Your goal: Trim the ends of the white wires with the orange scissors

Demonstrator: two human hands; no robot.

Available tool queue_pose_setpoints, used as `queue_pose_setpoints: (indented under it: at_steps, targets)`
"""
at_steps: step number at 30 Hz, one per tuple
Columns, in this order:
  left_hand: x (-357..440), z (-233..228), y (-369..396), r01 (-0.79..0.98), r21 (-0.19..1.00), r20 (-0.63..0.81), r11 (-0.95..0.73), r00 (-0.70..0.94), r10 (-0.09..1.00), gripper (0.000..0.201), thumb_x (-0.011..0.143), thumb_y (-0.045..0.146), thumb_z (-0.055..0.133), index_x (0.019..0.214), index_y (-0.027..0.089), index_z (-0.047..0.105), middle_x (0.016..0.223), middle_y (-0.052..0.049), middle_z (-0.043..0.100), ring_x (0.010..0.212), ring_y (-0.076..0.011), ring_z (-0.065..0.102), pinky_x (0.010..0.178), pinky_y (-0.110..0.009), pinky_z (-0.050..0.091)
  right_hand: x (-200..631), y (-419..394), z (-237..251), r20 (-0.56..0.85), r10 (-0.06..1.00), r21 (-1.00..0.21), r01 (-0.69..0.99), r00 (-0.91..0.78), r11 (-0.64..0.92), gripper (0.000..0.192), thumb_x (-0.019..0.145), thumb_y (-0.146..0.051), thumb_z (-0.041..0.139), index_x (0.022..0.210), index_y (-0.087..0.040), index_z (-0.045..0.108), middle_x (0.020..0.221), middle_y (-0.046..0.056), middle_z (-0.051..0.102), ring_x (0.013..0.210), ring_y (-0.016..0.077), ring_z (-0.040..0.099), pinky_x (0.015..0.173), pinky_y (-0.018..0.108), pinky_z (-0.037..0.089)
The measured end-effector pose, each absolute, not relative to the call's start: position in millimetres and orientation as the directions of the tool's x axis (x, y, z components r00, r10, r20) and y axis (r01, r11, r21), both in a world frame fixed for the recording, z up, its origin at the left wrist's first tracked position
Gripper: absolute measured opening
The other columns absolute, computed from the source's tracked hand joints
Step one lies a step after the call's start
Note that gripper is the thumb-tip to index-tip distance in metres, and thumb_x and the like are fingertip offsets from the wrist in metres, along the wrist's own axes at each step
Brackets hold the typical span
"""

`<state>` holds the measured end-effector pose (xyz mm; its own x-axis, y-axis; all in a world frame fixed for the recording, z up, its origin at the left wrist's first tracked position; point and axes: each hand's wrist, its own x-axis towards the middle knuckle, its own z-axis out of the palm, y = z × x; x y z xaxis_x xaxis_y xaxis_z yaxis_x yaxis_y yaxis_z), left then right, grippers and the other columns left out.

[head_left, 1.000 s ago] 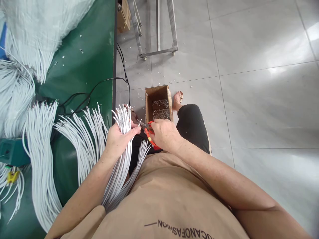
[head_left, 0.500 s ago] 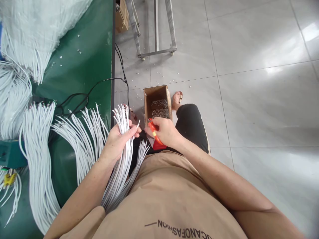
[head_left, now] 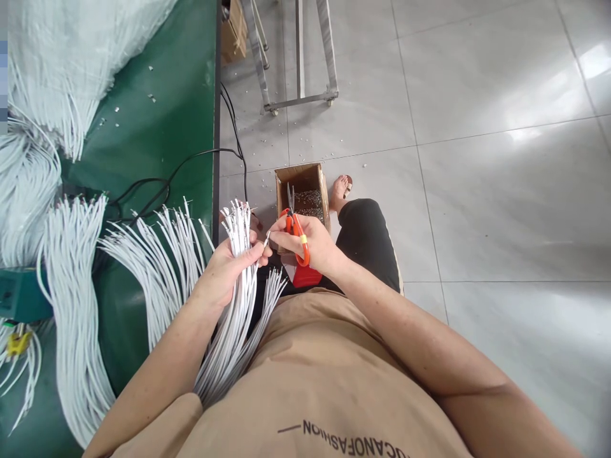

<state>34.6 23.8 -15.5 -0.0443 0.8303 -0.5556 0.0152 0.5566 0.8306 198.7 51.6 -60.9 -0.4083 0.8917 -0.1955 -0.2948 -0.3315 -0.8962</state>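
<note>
Head view: left hand (head_left: pixel 222 270) closed round one bundle of white cables (head_left: pixel 238 306), over the lap beside the green surface (head_left: pixel 157 127); long axis runs fore-and-aft, tips pointing forward. Cables too many to count. Right hand (head_left: pixel 319 247) grips one pair of red-handled scissors (head_left: pixel 296 226), blades pointing forward, its thumb and finger at one cable's tip.

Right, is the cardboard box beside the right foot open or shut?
Open: looking down, the cardboard box shows its inner walls and small scraps inside; the right hand hides part of it.
</note>
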Motion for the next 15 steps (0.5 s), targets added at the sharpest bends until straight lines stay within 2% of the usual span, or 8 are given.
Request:
queue_pose_setpoints:
  at_steps: [2, 5, 8, 10, 11, 13, 15]
  targets:
    - [34.9, -17.3, 23.4, 0.015, 0.842, -0.538, 0.539, -0.061, 0.841, 0.033, 0.063, 0.025, 0.079, 0.084, 0.018, 0.054, 0.071, 0.003, 0.063, 0.068, -0.0108, 0.06, 0.072, -0.026, 0.046, 193.5, 47.5, -61.9, -0.219, 0.9, -0.89, -0.302, -0.377, -0.343, 0.011, 0.073, -0.027, 0.059, 0.073, -0.017, 0.058, 0.066, -0.002, 0.055, 0.059, 0.0084, 0.045, 0.06, 0.023, 0.038]
    - [35.2, -19.4, 23.7, 0.029, 0.866, -0.495, 0.5, -0.105, 0.863, 0.034, 0.06, 0.022, 0.08, 0.081, 0.018, 0.054, 0.071, 0.006, 0.059, 0.063, -0.0081, 0.055, 0.067, -0.023, 0.043, 184.9, 37.2, -59.3, -0.233, 0.937, -0.908, -0.285, -0.261, -0.306, 0.01, 0.074, -0.028, 0.057, 0.073, -0.018, 0.054, 0.069, -0.002, 0.054, 0.061, 0.0091, 0.045, 0.061, 0.024, 0.04]
    - [33.5, -20.9, 24.8, 0.111, 0.887, -0.421, 0.449, -0.211, 0.882, 0.033, 0.058, 0.023, 0.081, 0.079, 0.018, 0.055, 0.071, 0.005, 0.06, 0.063, -0.0093, 0.054, 0.067, -0.023, 0.043, 179.5, 26.3, -52.4, -0.068, 0.982, -0.983, -0.155, -0.176, -0.096, 0.011, 0.072, -0.025, 0.057, 0.066, -0.019, 0.05, 0.071, -0.001, 0.051, 0.066, 0.0107, 0.046, 0.066, 0.025, 0.041]
    - [30.7, -21.9, 25.5, 0.175, 0.89, -0.368, 0.42, -0.265, 0.891, 0.032, 0.058, 0.025, 0.081, 0.079, 0.018, 0.058, 0.073, 0.004, 0.062, 0.067, -0.0107, 0.055, 0.071, -0.024, 0.043, 178.2, 23.7, -48.9, 0.009, 0.985, -0.986, -0.167, -0.173, -0.021, 0.017, 0.072, -0.025, 0.058, 0.062, -0.019, 0.047, 0.071, -0.001, 0.049, 0.068, 0.0113, 0.045, 0.067, 0.026, 0.04]
    - [29.0, -22.5, 25.6, 0.202, 0.887, -0.354, 0.416, -0.282, 0.892, 0.032, 0.058, 0.026, 0.081, 0.079, 0.018, 0.059, 0.074, 0.004, 0.062, 0.068, -0.0107, 0.055, 0.071, -0.024, 0.043, 178.0, 24.4, -48.4, -0.019, 0.989, -0.976, -0.213, -0.147, -0.051, 0.019, 0.074, -0.027, 0.058, 0.061, -0.019, 0.046, 0.069, -0.001, 0.048, 0.066, 0.0111, 0.044, 0.066, 0.026, 0.04]
    - [26.5, -23.5, 25.6, 0.233, 0.876, -0.353, 0.422, -0.285, 0.891, 0.031, 0.058, 0.028, 0.081, 0.079, 0.018, 0.061, 0.075, 0.004, 0.061, 0.067, -0.0102, 0.054, 0.072, -0.024, 0.042, 177.9, 29.4, -49.4, -0.176, 0.982, -0.922, -0.338, -0.067, -0.189, 0.024, 0.077, -0.033, 0.057, 0.062, -0.019, 0.045, 0.065, -0.002, 0.045, 0.061, 0.0102, 0.041, 0.062, 0.026, 0.038]
    - [26.1, -24.1, 25.5, 0.243, 0.87, -0.358, 0.429, -0.286, 0.889, 0.032, 0.058, 0.029, 0.081, 0.08, 0.018, 0.062, 0.076, 0.004, 0.06, 0.066, -0.0099, 0.053, 0.071, -0.024, 0.042, 177.8, 36.3, -51.8, -0.32, 0.945, -0.852, -0.414, -0.07, -0.319, 0.027, 0.078, -0.039, 0.058, 0.063, -0.019, 0.048, 0.061, -0.003, 0.044, 0.058, 0.0095, 0.039, 0.06, 0.025, 0.036]
